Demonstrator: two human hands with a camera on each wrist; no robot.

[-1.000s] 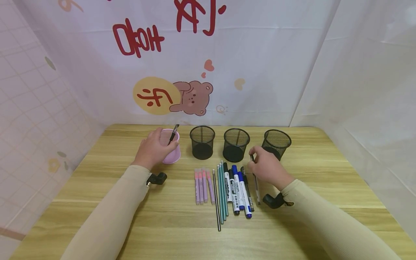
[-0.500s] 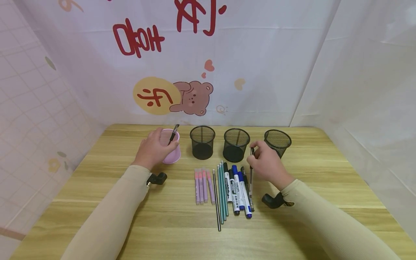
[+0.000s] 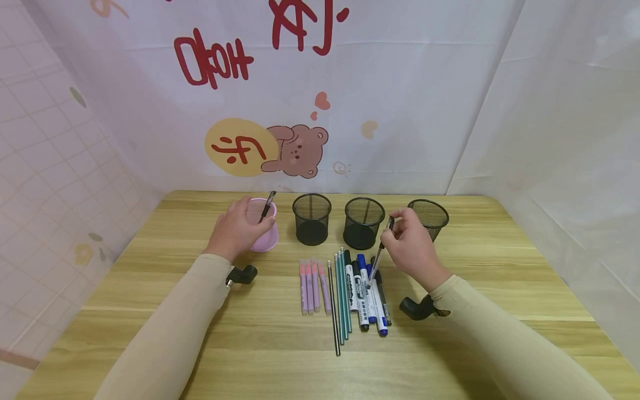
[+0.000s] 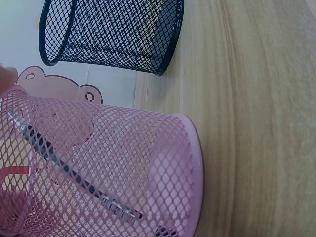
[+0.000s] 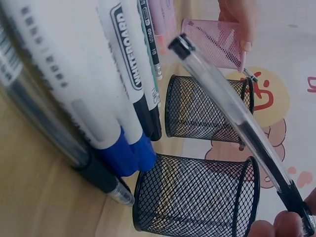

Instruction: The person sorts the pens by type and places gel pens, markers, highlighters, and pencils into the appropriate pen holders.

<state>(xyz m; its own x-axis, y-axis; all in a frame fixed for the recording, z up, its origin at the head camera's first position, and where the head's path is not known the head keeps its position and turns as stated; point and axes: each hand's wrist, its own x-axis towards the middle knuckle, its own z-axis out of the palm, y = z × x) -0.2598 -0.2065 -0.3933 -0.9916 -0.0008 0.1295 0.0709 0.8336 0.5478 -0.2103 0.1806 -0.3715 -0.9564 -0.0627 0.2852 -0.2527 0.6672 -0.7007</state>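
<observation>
Pinching pen (image 3: 378, 257) by one end, likely to leave its length free: right hand (image 3: 411, 245), right of pink cup (image 3: 265, 240). Gripping pink cup, likely for steadiness: left hand (image 3: 238, 228). Inside: second pen (image 3: 268, 205).

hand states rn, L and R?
Left hand: closed, gripping the pink mesh cup near its rim.
Right hand: closed, pinching a clear pen by its black-gripped end.
</observation>
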